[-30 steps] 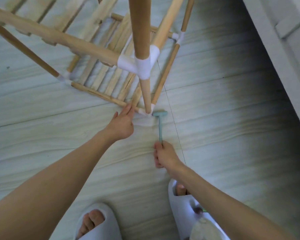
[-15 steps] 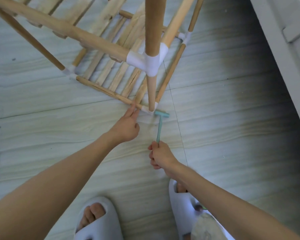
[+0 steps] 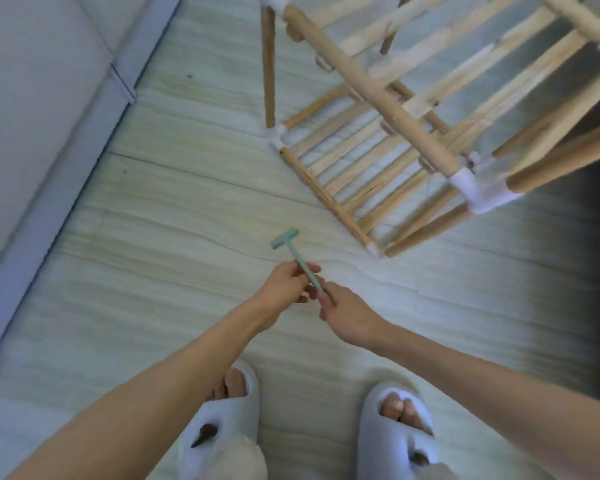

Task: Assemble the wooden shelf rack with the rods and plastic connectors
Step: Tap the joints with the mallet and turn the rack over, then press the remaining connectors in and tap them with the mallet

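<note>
You pulled the green mallet (image 3: 293, 255) away from the rack (image 3: 395, 133); now both hands hold its handle, left hand (image 3: 284, 289) probably taking over from right hand (image 3: 347, 315). Tapping seems finished.

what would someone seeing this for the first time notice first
Most striking is the small green mallet held in mid-frame above the pale floor, with the left hand and right hand both pinching its handle. Next comes the wooden rack at upper right, its rods joined by white plastic connectors. At the bottom edge, two white slippers point forward.
</note>
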The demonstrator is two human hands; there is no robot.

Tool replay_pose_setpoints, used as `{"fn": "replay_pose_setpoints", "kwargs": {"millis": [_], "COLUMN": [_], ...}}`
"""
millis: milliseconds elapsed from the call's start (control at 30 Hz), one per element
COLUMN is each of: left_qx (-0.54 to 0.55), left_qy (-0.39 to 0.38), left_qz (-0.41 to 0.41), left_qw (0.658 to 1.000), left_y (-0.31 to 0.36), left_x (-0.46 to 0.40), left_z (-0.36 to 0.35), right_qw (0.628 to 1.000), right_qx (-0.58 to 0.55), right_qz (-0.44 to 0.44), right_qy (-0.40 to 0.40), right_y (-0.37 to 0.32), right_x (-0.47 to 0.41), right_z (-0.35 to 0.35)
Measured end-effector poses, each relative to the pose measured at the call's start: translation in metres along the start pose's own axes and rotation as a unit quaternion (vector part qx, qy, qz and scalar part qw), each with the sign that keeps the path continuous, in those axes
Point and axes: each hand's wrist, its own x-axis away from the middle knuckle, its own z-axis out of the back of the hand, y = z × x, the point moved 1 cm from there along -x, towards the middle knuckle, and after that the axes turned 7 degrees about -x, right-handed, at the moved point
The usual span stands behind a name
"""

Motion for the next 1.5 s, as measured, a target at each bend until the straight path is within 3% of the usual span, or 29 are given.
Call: {"fn": "replay_pose_setpoints", "kwargs": {"millis": [133, 300, 367, 467, 533, 667, 867, 1133, 1300, 1500], "left_qx": [0.245, 0.223, 0.154, -0.085, -0.193, -0.302, -0.365, -0.405, -0.383, -0.337], "left_qy": [0.049, 0.191, 0.276, 0.401, 0.43, 0.469, 0.459, 0.333, 0.266, 0.264], "left_qz": [0.004, 0.005, 0.031, 0.061, 0.072, 0.113, 0.18, 0.202, 0.071, -0.142], "left_qw": [0.968, 0.956, 0.948, 0.91, 0.879, 0.822, 0.79, 0.827, 0.882, 0.893], "left_y": [0.009, -0.028, -0.056, -0.107, -0.135, -0.155, -0.151, -0.125, -0.044, 0.082], "left_x": [0.005, 0.006, 0.008, 0.025, 0.039, 0.049, 0.038, 0.046, 0.063, 0.105], "left_z": [0.047, 0.127, 0.166, 0.224, 0.252, 0.286, 0.293, 0.265, 0.228, 0.174], "right_qw": [0.996, 0.996, 0.989, 0.965, 0.94, 0.902, 0.904, 0.943, 0.951, 0.943], "right_qx": [0.084, 0.071, 0.124, 0.227, 0.293, 0.378, 0.384, 0.298, 0.301, 0.249], "right_qz": [0.033, 0.041, 0.063, 0.09, 0.105, 0.128, 0.115, 0.047, 0.052, 0.178], "right_qy": [-0.004, -0.037, -0.042, -0.097, -0.139, -0.165, -0.147, -0.14, -0.052, 0.128], "right_y": [-0.056, -0.099, -0.097, -0.079, -0.063, -0.044, -0.047, -0.072, -0.125, -0.192], "right_x": [-0.034, -0.075, -0.083, -0.085, -0.085, -0.084, -0.092, -0.07, -0.028, 0.071], "right_z": [-0.005, -0.061, -0.084, -0.103, -0.106, -0.102, -0.094, -0.055, 0.011, 0.092]}}
